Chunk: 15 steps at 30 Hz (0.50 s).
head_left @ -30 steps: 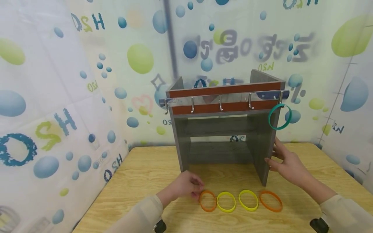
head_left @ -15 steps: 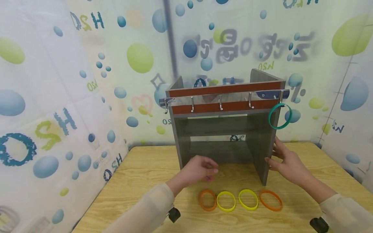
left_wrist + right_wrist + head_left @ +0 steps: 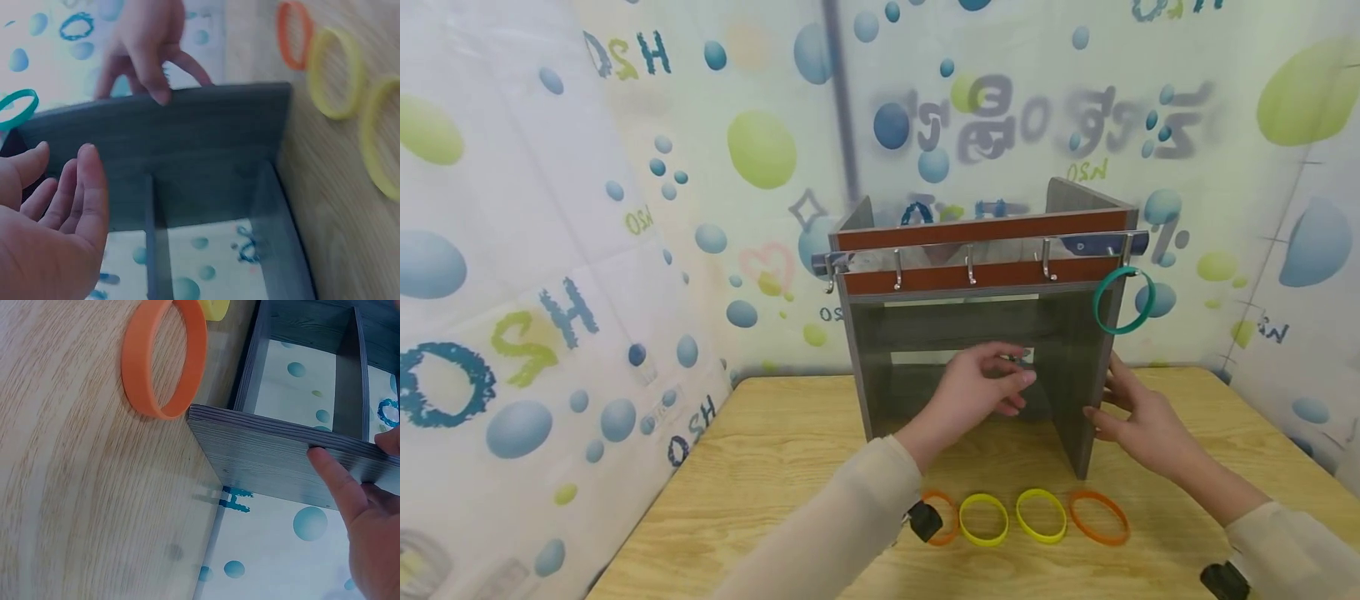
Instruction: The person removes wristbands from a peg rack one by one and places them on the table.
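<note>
A grey wooden rack [image 3: 958,325] with a red-brown front board [image 3: 925,283] and a row of metal hooks [image 3: 970,271] stands on the table. From its right-end hook hangs a teal wristband [image 3: 1097,307]. My left hand [image 3: 973,390] is in front of the rack's lower opening, fingers loosely bent and holding nothing; the left wrist view shows its palm and spread thumb. My right hand [image 3: 1142,421] grips the front edge of the right side panel [image 3: 1078,392], thumb on one face and fingers on the other.
On the table [image 3: 775,450] before the rack lie a left orange wristband [image 3: 936,493], partly hidden by the left wrist's black camera [image 3: 924,521], two yellow wristbands [image 3: 983,543] and a right orange wristband [image 3: 1101,540]. A patterned curtain [image 3: 700,167] surrounds the table.
My left hand has risen from beside the left orange wristband, moving up and right to the front of the rack. My right hand, the rack and the wristbands stay in place.
</note>
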Available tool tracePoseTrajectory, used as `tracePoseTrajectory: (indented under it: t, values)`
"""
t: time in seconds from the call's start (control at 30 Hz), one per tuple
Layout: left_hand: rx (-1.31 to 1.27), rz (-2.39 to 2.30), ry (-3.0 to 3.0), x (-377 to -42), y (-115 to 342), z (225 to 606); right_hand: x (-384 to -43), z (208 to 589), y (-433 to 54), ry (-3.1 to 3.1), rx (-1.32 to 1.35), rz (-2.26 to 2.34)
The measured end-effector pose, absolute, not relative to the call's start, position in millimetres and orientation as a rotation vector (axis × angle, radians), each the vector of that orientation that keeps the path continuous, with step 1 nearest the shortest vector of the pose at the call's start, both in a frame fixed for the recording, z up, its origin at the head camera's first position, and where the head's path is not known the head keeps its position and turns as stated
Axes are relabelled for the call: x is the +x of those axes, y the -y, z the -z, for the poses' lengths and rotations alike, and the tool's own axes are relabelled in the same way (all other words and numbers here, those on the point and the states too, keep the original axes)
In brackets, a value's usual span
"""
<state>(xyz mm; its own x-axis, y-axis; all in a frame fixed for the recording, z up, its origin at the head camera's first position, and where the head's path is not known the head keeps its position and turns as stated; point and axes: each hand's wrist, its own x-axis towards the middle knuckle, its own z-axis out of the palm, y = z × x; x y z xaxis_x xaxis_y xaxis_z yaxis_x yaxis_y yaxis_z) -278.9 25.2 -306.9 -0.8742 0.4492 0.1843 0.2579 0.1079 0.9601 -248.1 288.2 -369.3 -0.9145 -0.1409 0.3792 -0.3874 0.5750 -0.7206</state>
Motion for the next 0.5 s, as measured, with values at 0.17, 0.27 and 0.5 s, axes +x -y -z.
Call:
tracePoseTrajectory:
  t: [0.17,0.27,0.5]
  values:
    - [0.761,-2.037,-2.081,-276.8,-51.1,291.9,-246.1,368.2,-288.9,2.51,0.45,-1.263]
    - [0.779,-2.084,-2.016,-273.5,-64.5,285.3,-245.7,368.0,-289.3,2.504,0.46,-1.262]
    - [0.783,-2.139,-1.956,-270.9,-88.6,279.1,-244.5,367.0,-289.1,2.516,0.463,-1.268]
